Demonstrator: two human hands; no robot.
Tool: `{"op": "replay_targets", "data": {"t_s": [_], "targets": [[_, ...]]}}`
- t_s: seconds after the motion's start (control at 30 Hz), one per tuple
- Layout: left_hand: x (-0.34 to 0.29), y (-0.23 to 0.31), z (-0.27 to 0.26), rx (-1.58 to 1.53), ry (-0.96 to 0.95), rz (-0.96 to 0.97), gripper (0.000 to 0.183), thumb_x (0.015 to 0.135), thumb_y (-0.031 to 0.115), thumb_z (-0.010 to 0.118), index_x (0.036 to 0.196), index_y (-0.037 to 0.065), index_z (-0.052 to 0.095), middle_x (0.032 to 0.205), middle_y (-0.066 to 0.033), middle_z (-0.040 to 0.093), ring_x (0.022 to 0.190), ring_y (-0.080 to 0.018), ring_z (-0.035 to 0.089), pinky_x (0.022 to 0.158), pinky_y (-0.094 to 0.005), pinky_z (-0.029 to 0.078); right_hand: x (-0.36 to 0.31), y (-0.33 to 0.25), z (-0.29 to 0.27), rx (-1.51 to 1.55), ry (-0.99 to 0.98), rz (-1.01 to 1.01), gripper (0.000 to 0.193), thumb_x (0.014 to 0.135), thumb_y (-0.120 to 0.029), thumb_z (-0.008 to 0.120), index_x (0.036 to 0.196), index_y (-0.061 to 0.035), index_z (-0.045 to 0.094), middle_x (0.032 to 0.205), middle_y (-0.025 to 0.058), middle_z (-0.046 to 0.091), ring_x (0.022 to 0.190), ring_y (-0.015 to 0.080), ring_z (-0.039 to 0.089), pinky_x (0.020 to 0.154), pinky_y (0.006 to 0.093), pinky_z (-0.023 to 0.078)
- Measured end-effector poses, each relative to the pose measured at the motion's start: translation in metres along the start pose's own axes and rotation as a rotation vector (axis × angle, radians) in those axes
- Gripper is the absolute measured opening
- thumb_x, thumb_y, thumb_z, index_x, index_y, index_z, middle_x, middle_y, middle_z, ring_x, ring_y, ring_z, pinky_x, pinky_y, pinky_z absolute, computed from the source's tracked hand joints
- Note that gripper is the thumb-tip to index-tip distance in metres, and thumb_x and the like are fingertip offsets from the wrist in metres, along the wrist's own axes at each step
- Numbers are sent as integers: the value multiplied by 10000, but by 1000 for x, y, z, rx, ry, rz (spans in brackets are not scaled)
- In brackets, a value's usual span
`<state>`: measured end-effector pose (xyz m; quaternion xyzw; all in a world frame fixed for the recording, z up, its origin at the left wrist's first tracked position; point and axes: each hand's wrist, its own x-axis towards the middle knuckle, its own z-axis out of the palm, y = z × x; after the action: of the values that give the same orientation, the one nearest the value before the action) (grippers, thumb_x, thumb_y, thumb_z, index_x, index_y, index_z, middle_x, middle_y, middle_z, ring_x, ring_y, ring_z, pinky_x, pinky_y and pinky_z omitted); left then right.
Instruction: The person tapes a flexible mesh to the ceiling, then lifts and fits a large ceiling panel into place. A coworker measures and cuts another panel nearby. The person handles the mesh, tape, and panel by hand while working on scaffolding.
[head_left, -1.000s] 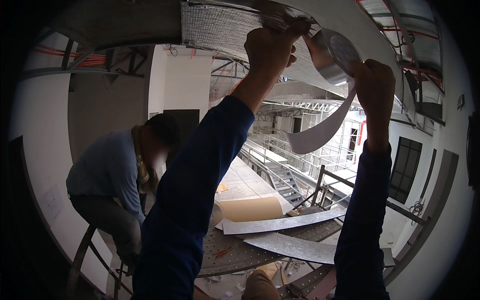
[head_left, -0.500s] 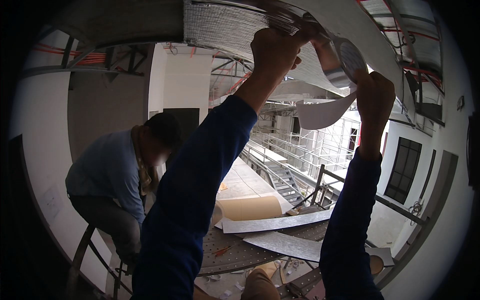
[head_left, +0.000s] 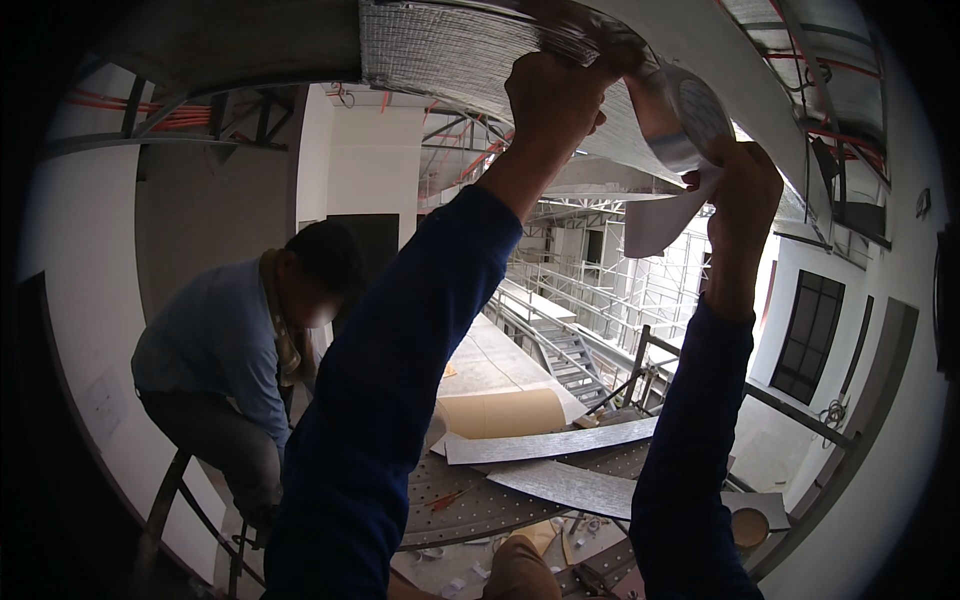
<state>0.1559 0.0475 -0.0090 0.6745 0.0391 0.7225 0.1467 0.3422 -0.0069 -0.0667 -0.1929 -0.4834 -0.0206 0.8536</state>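
Overhead runs a duct wrapped in silvery, foil-faced insulation [head_left: 450, 50]. My left hand [head_left: 560, 100] is raised to its underside, fingers closed, with the fingertips at a shiny strip of foil tape [head_left: 650, 105]. The strip curves down to a roll of foil tape [head_left: 700, 105] beside my right hand. My right hand [head_left: 748, 185] is closed at the roll's lower edge, and a white backing paper strip [head_left: 665, 220] hangs in a curl from its fingers. What exactly the left fingertips pinch is partly hidden.
At left a co-worker [head_left: 220, 340] bends down beside a metal rail. Below me is a perforated metal platform [head_left: 430, 505] with cut foil-faced strips [head_left: 550, 443] and a tan roll [head_left: 505, 413]. A round can [head_left: 750, 527] stands at lower right. Scaffolding [head_left: 600, 280] and stairs [head_left: 570, 350] lie beyond.
My right hand has shifted slightly left, and the hanging backing paper has swung right and folded closer to it. My left hand stays nearly in place against the duct.
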Motion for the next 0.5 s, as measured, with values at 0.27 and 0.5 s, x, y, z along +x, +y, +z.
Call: {"op": "replay_targets", "data": {"t_s": [0.27, 0.5], "targets": [[-3, 1, 8, -38, -3, -20, 489, 826, 393, 861, 922, -58, 698, 756, -119, 677, 513, -142, 651, 447, -242, 541, -8, 8, 0, 261, -71, -20, 299, 837, -148, 694, 962, 118, 642, 838, 194, 648, 631, 247, 688, 565, 325, 569], [0, -2, 15, -7, 28, 2, 501, 837, 415, 853, 883, -60, 700, 696, -121, 670, 519, -143, 667, 451, -246, 546, -14, 11, 5, 375, -64, 46, 290, 864, -165, 712, 950, 99, 630, 833, 188, 657, 647, 243, 695, 574, 295, 577]]}}
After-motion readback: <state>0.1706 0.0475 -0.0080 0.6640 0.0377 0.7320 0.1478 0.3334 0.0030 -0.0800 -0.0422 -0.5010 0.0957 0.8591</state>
